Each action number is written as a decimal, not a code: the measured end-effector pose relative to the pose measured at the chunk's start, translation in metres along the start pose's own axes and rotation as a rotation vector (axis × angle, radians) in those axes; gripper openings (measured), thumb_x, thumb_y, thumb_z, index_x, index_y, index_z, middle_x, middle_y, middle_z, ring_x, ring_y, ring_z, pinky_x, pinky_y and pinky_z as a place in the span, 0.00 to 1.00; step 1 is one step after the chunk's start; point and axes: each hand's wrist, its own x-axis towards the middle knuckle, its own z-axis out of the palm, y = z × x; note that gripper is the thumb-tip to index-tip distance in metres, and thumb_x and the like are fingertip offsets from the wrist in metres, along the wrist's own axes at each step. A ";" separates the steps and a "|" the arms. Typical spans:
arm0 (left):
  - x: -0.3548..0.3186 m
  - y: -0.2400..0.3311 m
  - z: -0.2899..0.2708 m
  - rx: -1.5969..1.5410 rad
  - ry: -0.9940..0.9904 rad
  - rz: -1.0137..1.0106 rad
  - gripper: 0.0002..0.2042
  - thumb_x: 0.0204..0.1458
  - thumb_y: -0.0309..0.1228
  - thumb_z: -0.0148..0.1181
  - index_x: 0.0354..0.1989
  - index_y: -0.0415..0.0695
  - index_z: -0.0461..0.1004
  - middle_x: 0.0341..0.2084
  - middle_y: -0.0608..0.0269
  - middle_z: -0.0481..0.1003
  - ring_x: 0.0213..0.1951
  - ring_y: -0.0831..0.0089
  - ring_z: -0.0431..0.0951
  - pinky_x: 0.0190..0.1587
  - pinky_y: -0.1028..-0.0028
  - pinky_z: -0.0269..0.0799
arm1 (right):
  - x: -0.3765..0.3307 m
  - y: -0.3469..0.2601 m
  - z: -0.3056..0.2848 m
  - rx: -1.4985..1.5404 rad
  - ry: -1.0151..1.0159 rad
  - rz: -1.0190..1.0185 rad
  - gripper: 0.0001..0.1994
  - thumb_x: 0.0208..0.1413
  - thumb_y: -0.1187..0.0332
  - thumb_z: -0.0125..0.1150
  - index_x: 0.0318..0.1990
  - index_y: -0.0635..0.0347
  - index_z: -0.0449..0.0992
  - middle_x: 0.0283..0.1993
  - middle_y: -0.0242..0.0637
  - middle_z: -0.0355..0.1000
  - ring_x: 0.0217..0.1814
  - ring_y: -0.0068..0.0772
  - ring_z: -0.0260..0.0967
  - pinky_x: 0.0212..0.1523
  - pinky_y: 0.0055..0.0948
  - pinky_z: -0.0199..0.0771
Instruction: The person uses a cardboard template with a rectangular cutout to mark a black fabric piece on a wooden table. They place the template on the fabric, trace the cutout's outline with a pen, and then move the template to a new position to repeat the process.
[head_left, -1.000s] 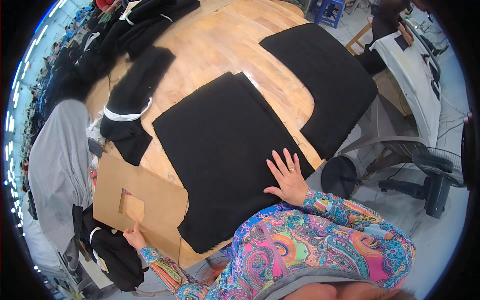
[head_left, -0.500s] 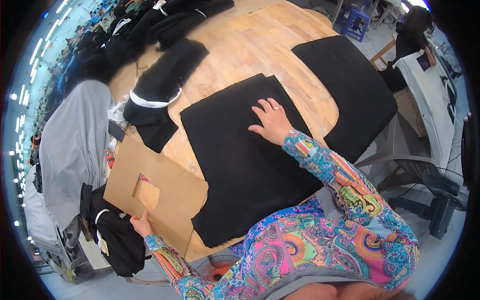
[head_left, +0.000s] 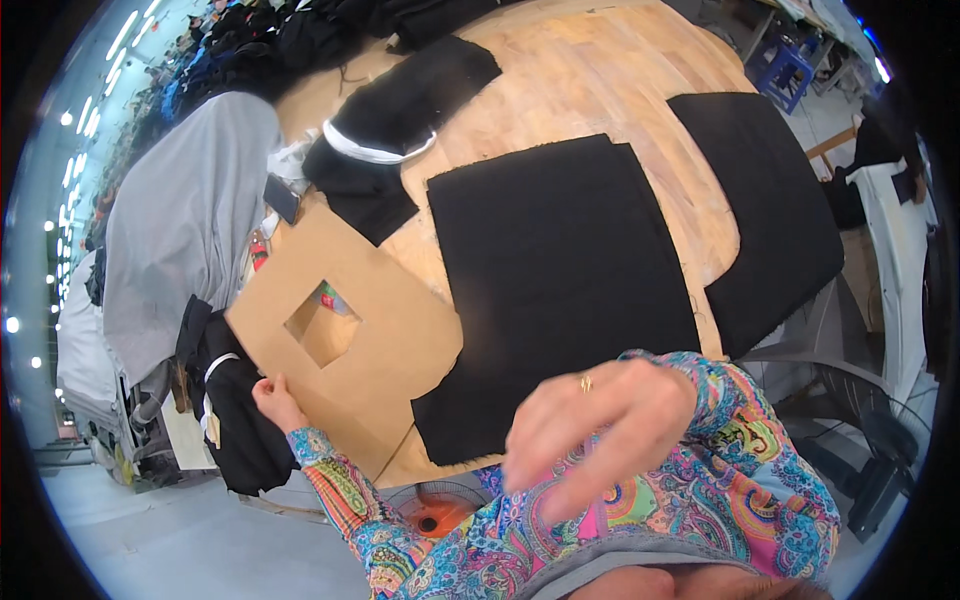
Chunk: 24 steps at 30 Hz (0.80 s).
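My left hand (head_left: 279, 403) pinches the left edge of a brown cardboard pattern (head_left: 390, 290) with a square hole cut in it. The pattern's right edge meets a large black fabric piece (head_left: 560, 240) that lies flat on the wooden table. My right hand (head_left: 600, 425) is raised in front of my body, over the near edge of that fabric. It is somewhat blurred, its fingers are loosely bent and apart, and nothing shows in them. A second black fabric piece (head_left: 790, 200) with a curved edge lies to the right.
A black bundle tied with a white band (head_left: 375, 150) lies at the far left, near a dark phone (head_left: 282, 199). Grey cloth (head_left: 185, 220) drapes something left of the table (head_left: 590, 70). A fan (head_left: 885, 455) stands at right, and an orange-centred fan (head_left: 432, 518) sits below the table.
My right hand has lifted off the black fabric and come back toward my body. My left hand still holds the cardboard's edge. The whole view has shifted.
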 end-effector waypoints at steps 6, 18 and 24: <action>-0.026 0.114 -0.021 -0.144 0.057 0.334 0.06 0.55 0.23 0.55 0.34 0.39 0.63 0.32 0.63 0.66 0.35 0.75 0.66 0.41 0.75 0.66 | -0.007 -0.011 0.010 0.103 0.146 -0.270 0.06 0.47 0.80 0.63 0.34 0.64 0.80 0.38 0.53 0.75 0.39 0.45 0.72 0.39 0.37 0.74; -0.062 0.265 -0.049 -0.565 -0.031 0.411 0.05 0.56 0.21 0.54 0.35 0.40 0.64 0.39 0.55 0.71 0.42 0.70 0.72 0.48 0.74 0.70 | -0.032 -0.051 -0.011 -0.221 0.231 -0.331 0.04 0.48 0.82 0.59 0.28 0.62 0.75 0.33 0.47 0.75 0.34 0.43 0.74 0.37 0.36 0.74; -0.060 0.282 -0.037 -0.547 -0.004 0.432 0.05 0.55 0.21 0.55 0.37 0.39 0.65 0.38 0.55 0.71 0.42 0.70 0.71 0.48 0.74 0.70 | -0.061 -0.054 -0.028 -0.341 0.377 -0.247 0.04 0.51 0.72 0.63 0.33 0.62 0.78 0.38 0.46 0.73 0.38 0.42 0.70 0.39 0.33 0.72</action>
